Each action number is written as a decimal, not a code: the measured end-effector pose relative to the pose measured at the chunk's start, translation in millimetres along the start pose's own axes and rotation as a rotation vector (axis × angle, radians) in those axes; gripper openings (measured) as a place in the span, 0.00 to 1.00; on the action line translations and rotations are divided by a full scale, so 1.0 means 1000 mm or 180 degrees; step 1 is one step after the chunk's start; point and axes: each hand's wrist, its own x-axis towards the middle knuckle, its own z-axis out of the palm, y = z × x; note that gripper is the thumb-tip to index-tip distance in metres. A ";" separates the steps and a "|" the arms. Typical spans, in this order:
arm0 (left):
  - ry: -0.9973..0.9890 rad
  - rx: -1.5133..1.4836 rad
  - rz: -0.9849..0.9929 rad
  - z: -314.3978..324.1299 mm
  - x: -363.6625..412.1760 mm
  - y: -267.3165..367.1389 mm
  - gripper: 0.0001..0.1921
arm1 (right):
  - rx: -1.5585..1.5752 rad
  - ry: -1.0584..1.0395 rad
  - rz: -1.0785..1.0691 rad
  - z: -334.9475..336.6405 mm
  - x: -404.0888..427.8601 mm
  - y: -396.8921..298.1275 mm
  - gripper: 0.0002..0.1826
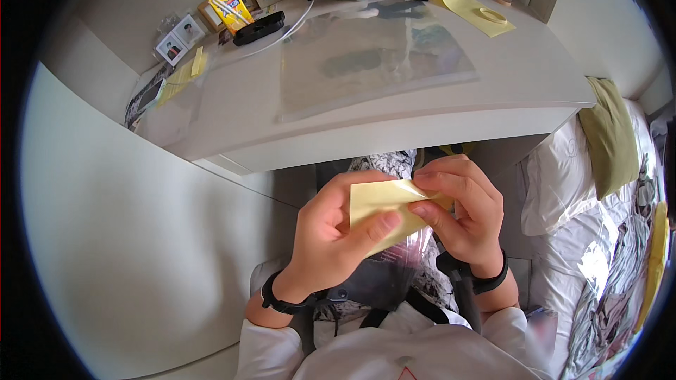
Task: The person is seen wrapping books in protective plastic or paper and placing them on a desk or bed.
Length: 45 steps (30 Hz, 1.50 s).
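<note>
Above my lap, a yellow paper sheet with a glossy highlight along its top is held between both hands. My left hand grips its left part, thumb across the front and fingers behind. At the right end, my right hand pinches the sheet between thumb and fingers, where it appears bent or folded. Part of the sheet is hidden by my fingers. Below it, a clear plastic wrapper and a dark flat item rest on my lap, partly covered by my hands.
Ahead stands a white desk bearing a transparent mat or sleeve, a black case, a yellow box, and a yellow strip with a ring on it. A bed with a green pillow lies right.
</note>
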 end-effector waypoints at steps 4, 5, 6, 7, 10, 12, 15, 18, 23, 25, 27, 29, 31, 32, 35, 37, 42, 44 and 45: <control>0.0130 0.0158 0.0716 0.004 -0.002 -0.005 0.20 | 0.0354 -0.0001 0.0192 0.000 -0.005 -0.003 0.15; 0.0137 0.0339 0.0869 0.004 -0.002 -0.003 0.20 | 0.0486 -0.0010 0.0219 0.001 -0.004 -0.005 0.15; 0.0139 0.0507 0.1019 0.003 -0.002 -0.002 0.19 | 0.0607 -0.0020 0.0253 0.001 -0.004 -0.005 0.15; 0.0131 0.0502 0.1009 0.003 -0.002 -0.003 0.19 | 0.0602 -0.0015 0.0264 0.001 -0.005 -0.006 0.15; 0.0255 0.0854 0.1091 0.001 -0.003 -0.004 0.16 | 0.0885 0.0011 0.0420 0.003 -0.009 -0.008 0.14; 0.0189 0.1339 0.1158 -0.001 -0.003 0.002 0.12 | 0.1049 0.0141 0.0507 0.004 -0.011 -0.008 0.14; 0.0260 0.1559 0.1191 0.000 -0.004 0.007 0.11 | 0.1055 0.0074 0.0452 0.004 -0.015 -0.007 0.15; 0.0276 0.1656 0.1341 -0.001 -0.006 0.006 0.11 | 0.1320 0.0151 0.0536 0.007 -0.015 -0.009 0.14; -0.0008 0.1315 0.1268 -0.001 -0.001 0.008 0.09 | 0.1713 0.0114 0.0734 0.006 -0.017 -0.010 0.13; -0.0139 0.1159 0.1331 0.001 0.000 0.007 0.09 | 0.1840 0.0122 0.0767 0.006 -0.018 -0.010 0.13; -0.0070 0.0762 0.0995 0.002 -0.004 0.007 0.09 | 0.2144 0.0065 0.0941 0.005 -0.019 -0.012 0.13; -0.0046 0.0695 0.1159 0.000 -0.005 0.005 0.09 | 0.2373 0.0072 0.1000 0.008 -0.019 -0.015 0.14; -0.0057 0.0586 0.1313 0.001 -0.003 0.001 0.10 | 0.2558 0.0108 0.1082 0.010 -0.018 -0.016 0.14; -0.0039 0.0617 0.1410 0.003 -0.002 0.000 0.10 | 0.2717 0.0155 0.1119 0.010 -0.018 -0.016 0.15; -0.0036 0.0723 0.1595 0.000 0.000 -0.004 0.12 | 0.2703 0.0154 0.1161 0.008 -0.017 -0.017 0.15; -0.0039 0.0816 0.1691 -0.001 0.000 -0.004 0.13 | 0.2547 0.0093 0.1154 0.006 -0.017 -0.017 0.15; -0.0088 0.0705 0.1704 0.000 -0.001 -0.002 0.14 | 0.1816 0.0161 0.0481 0.008 -0.016 -0.013 0.14; -0.0131 0.0723 0.1631 0.000 -0.001 -0.002 0.14 | 0.1921 0.0268 0.0601 0.011 -0.017 -0.016 0.13; -0.0171 0.0744 0.1563 0.001 -0.001 -0.001 0.14 | 0.2027 0.0373 0.0717 0.012 -0.017 -0.017 0.12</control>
